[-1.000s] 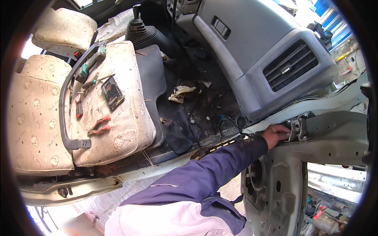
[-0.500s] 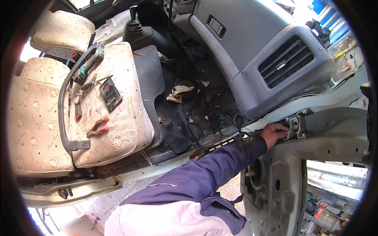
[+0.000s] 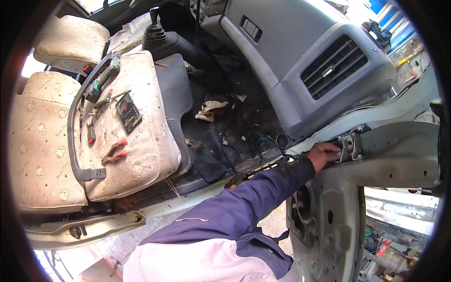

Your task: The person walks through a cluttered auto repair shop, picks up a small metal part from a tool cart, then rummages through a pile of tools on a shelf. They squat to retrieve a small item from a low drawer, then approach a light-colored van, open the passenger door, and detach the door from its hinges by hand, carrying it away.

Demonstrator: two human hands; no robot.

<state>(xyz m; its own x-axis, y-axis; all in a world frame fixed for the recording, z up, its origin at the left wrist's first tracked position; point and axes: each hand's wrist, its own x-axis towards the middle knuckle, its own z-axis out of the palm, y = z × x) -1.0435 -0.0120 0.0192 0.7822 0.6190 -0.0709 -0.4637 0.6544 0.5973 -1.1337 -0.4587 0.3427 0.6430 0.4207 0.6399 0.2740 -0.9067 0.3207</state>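
My left hand (image 3: 323,156), in a dark purple sleeve (image 3: 263,197), reaches across to the right. Its fingers are bent and pressed together at the metal door hinge (image 3: 350,145). Whatever they pinch is too small to make out. The hinge sits where the bare grey-green door (image 3: 394,150) meets the pale body frame. No part of my right hand shows.
On the patterned passenger seat (image 3: 141,155) lie a teal-black power drill (image 3: 104,81), a screwdriver (image 3: 110,98), a phone (image 3: 128,113), red-handled pliers (image 3: 115,151) and a curved dark trim strip (image 3: 75,127). A grey dashboard (image 3: 277,56) rises beyond the littered floor. The door has a large opening.
The whole view has shifted slightly, moving the scene up and left. My left hand stays at the hinge, with its fingertips slightly changed in position.
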